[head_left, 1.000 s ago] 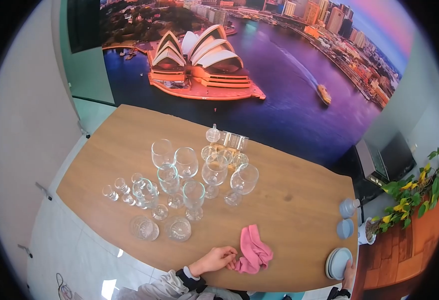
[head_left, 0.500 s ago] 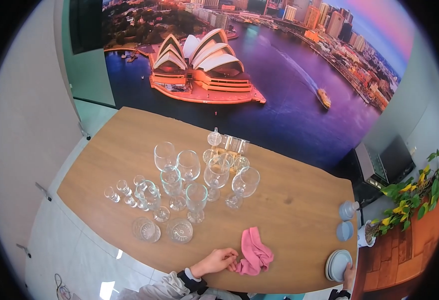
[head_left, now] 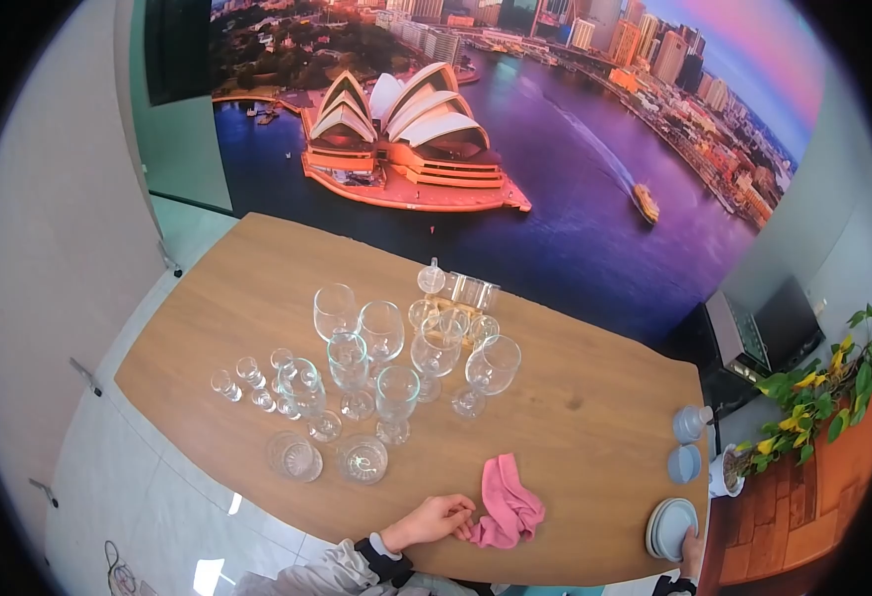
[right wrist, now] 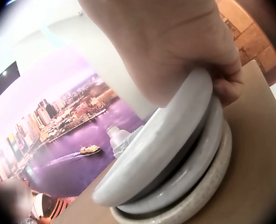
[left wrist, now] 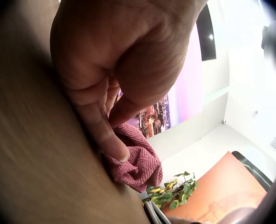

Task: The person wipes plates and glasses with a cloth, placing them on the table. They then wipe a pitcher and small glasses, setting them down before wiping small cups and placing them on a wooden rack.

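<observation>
My left hand point(head_left: 433, 521) rests on the wooden table with its fingers loosely bent. Its fingertips touch the edge of a crumpled pink cloth point(head_left: 508, 505); the left wrist view shows the index finger point(left wrist: 103, 128) lying against the cloth's textured folds point(left wrist: 140, 163). At the table's right front corner, my right hand point(head_left: 692, 552) grips the rim of a small stack of pale grey-blue saucers point(head_left: 672, 526). Seen from the right wrist, the hand point(right wrist: 175, 51) curls its fingers round the edge of the top saucer point(right wrist: 159, 144), and more saucers sit beneath it.
Several stemmed glasses point(head_left: 436, 346), tumblers point(head_left: 363, 457) and small glasses point(head_left: 225, 385) stand left of centre. Behind them are a glass teapot point(head_left: 431, 277) and glass cups. A blue bowl point(head_left: 684, 464) and a lidded jar point(head_left: 689, 424) stand along the right edge, near a potted plant point(head_left: 727, 472).
The head view has shifted slightly, so the table and glasses appear a little lower and further right. Both hands, the cloth and the saucers keep their places.
</observation>
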Tool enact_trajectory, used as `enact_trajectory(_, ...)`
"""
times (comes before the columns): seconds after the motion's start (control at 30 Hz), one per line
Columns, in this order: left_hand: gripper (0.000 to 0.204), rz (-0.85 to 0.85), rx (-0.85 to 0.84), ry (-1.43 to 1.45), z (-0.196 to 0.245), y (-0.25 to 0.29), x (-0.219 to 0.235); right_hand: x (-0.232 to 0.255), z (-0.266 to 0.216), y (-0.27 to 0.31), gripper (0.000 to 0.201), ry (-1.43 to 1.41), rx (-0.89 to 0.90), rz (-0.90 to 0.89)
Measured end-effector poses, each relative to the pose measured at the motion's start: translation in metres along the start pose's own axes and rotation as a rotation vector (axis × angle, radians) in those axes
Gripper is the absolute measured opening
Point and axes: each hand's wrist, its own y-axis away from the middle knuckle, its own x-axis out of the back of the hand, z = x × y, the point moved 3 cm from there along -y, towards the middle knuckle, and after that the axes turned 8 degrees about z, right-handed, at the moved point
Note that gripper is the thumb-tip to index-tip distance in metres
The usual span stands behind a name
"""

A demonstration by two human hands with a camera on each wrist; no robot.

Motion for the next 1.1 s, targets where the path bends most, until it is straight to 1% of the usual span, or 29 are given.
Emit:
enact_trajectory(0.03, 0.019, 0.0, 0.008, -0.005, 0.001, 0.0, 0.0, -0.001, 0.007, -0.005, 0.048, -0.001, 0.0, 0.0)
enact_trajectory(0.1, 0.019, 0.0, 0.015, -0.012, 0.001, 0.0, 0.0, -0.007, 0.028, -0.015, 0.047, -0.062, -0.193, -0.071)
enact_trajectory(0.23, 0.019, -0.008, 0.02, 0.03, -0.002, 0.0, 0.0, -0.017, 0.057, -0.03, 0.047, -0.091, -0.258, -0.116)
enact_trajectory(0.3, 0.019, -0.009, 0.021, 0.034, -0.002, 0.0, 0.001, -0.018, 0.063, -0.032, 0.045, -0.161, -0.191, -0.06)
enact_trajectory(0.33, 0.02, -0.011, 0.039, 0.035, -0.002, 0.0, 0.001, -0.021, 0.066, -0.034, 0.045, -0.162, -0.191, -0.06)
enact_trajectory(0.37, 0.02, -0.014, 0.057, 0.036, -0.002, 0.0, 0.0, -0.032, 0.1, -0.054, 0.049, -0.126, -0.082, -0.024)
enact_trajectory(0.4, 0.02, -0.014, 0.058, 0.036, -0.003, -0.001, 0.0, -0.038, 0.117, -0.065, 0.054, -0.09, 0.028, 0.013)
enact_trajectory(0.43, 0.019, -0.015, 0.046, 0.044, -0.004, -0.001, 0.0, -0.031, 0.099, -0.055, 0.054, -0.089, 0.027, 0.013)
enact_trajectory(0.5, 0.018, -0.017, 0.035, 0.052, -0.005, -0.001, 0.0, -0.018, 0.07, -0.036, 0.048, -0.082, -0.189, -0.061)
enact_trajectory(0.53, 0.018, -0.019, 0.041, 0.062, -0.004, -0.001, 0.0, -0.011, 0.05, -0.024, 0.048, -0.082, -0.19, -0.062)
enact_trajectory(0.57, 0.018, -0.022, 0.047, 0.071, -0.003, -0.001, 0.0, -0.006, 0.028, -0.01, 0.049, -0.119, -0.256, -0.107)
enact_trajectory(0.6, 0.018, -0.023, 0.047, 0.069, -0.004, -0.001, 0.001, -0.004, 0.018, -0.001, 0.05, -0.156, -0.321, -0.151)
enact_trajectory(0.63, 0.018, -0.026, 0.051, 0.076, -0.005, -0.002, 0.001, -0.005, 0.02, -0.001, 0.05, -0.156, -0.323, -0.15)
enact_trajectory(0.7, 0.018, -0.029, 0.056, 0.083, -0.005, -0.002, 0.001, -0.007, 0.024, -0.001, 0.05, -0.279, -0.358, -0.14)
enact_trajectory(0.73, 0.019, -0.027, 0.07, 0.077, -0.004, -0.001, 0.001, -0.005, 0.014, 0.006, 0.05, -0.279, -0.359, -0.141)
enact_trajectory(0.8, 0.021, -0.026, 0.085, 0.071, -0.002, -0.001, 0.001, 0.001, -0.005, 0.019, 0.06, -0.248, -0.298, -0.16)
enact_trajectory(1.0, 0.021, -0.025, 0.091, 0.107, -0.003, -0.001, 0.001, -0.006, 0.011, 0.006, 0.057, -0.199, -0.358, -0.17)
enact_trajectory(1.1, 0.021, -0.026, 0.096, 0.124, -0.005, -0.001, 0.001, -0.01, 0.019, 0.001, 0.056, -0.207, -0.325, -0.163)
